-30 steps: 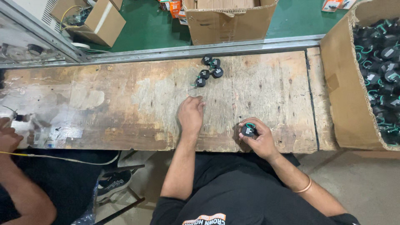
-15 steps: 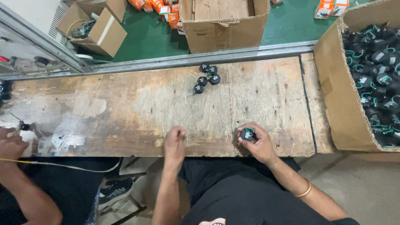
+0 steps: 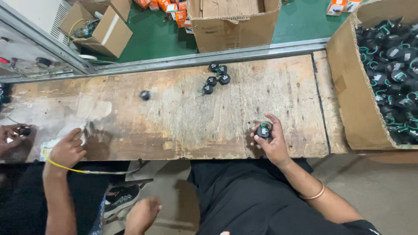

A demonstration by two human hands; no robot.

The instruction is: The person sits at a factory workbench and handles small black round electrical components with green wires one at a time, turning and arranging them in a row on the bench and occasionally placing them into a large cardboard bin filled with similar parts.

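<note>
Head view: right hand [image 3: 272, 141] at bench [image 3: 183, 126] edge, fingers curled, pinching black part [image 3: 263, 130]. Left hand [image 3: 141, 214] hangs below bench, loosely curled, empty. Better to brace wrist on edge.

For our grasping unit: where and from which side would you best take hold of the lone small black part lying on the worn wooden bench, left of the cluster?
Probably grip the lone black part across its rounded body, coming straight down from above. It lies apart from the cluster of black parts with bare wooden bench all round, so fingers could close on opposite sides. Its finer shape is too small to tell.
</note>
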